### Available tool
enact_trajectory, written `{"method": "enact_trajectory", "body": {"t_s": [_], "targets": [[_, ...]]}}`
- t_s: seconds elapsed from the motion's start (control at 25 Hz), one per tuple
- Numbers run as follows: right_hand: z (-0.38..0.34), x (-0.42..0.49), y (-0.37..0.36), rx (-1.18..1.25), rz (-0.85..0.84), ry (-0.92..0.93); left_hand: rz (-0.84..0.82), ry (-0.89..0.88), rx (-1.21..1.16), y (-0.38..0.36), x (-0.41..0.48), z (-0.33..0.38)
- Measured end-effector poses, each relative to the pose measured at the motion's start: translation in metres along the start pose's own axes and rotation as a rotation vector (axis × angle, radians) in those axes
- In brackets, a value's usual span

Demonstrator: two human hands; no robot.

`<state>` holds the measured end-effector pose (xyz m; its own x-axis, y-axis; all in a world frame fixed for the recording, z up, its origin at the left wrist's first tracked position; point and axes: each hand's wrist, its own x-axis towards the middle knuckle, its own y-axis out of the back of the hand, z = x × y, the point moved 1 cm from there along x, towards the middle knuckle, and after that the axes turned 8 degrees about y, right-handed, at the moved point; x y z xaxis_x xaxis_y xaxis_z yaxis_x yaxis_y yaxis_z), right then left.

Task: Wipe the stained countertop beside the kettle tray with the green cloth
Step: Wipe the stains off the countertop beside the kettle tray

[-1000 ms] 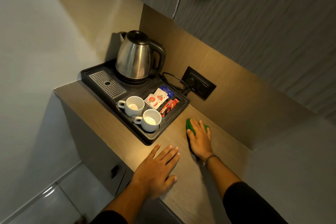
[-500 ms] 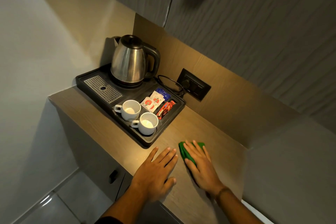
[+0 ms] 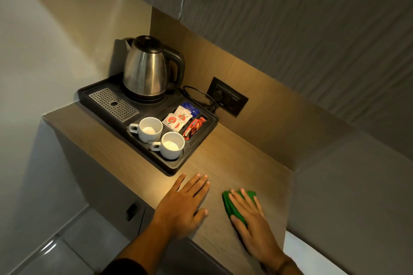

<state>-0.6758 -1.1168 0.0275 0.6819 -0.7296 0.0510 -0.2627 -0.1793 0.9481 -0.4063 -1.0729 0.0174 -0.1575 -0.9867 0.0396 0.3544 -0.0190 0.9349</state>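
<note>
The right hand (image 3: 253, 223) presses flat, fingers spread, on the cloth (image 3: 232, 206), which lies under the palm and fingertips near the counter's (image 3: 234, 161) front right corner. The cloth is bright green, bunched into folds, showing beyond the fingers on the left and far sides. The left hand (image 3: 185, 204) rests open and flat on the counter's front edge, holding nothing, just short of the tray's (image 3: 173, 168) near corner. A kettle (image 3: 145, 71) stands at the tray's back.

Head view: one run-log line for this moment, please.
step: wiping | right hand: flat on green cloth | left hand: flat on countertop | kettle tray: untouched
</note>
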Motion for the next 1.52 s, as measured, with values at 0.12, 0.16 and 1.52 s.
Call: {"method": "enact_trajectory", "body": {"t_s": [0.12,0.16,1.52], "targets": [[0.029,-0.007,0.021,0.003,0.055,-0.096,0.008,-0.006,-0.003,0.0,-0.001,0.001],[0.031,0.014,0.03,0.017,0.092,-0.167,0.002,-0.009,-0.004,0.0,-0.001,0.0],[-0.085,-0.044,-0.011,0.035,0.084,-0.389,-0.067,-0.033,0.082,0.002,0.002,-0.004]]}}
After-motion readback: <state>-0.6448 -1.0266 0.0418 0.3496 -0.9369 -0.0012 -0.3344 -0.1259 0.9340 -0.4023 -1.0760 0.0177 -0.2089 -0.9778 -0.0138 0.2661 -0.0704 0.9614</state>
